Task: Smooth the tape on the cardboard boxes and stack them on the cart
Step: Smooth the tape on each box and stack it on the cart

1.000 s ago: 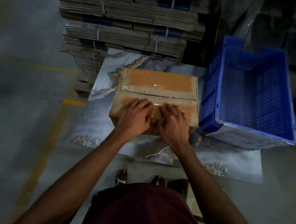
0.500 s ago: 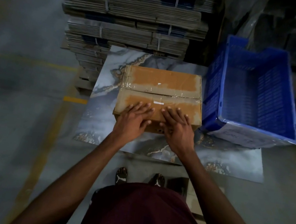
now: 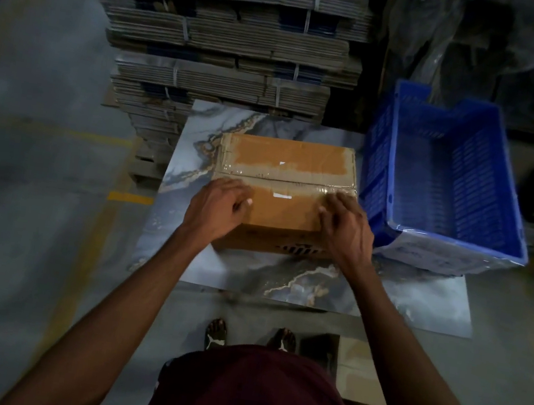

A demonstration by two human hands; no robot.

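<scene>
A brown cardboard box [image 3: 285, 160] sits on a marble-patterned board [image 3: 282, 277], its top sealed with shiny clear tape [image 3: 282, 181] along the middle seam and edges. My left hand [image 3: 220, 204] presses on the near-left corner of the top, fingers bent over the left edge. Over at the near-right corner, my right hand [image 3: 345, 224] presses down with its fingers lying on the tape by the right edge. The near half of the top shows bare between both hands.
A blue plastic crate [image 3: 452, 181] stands tilted on the board, right of the box. Bundled stacks of flattened cardboard [image 3: 227, 40] rise behind it. Plastic sheeting [image 3: 491, 38] hangs at the back right. Grey concrete floor with yellow lines [image 3: 131, 197] lies to the left.
My hands were side by side at the middle of the box's near half. They have slid apart, the left toward the left edge and the right toward the right edge.
</scene>
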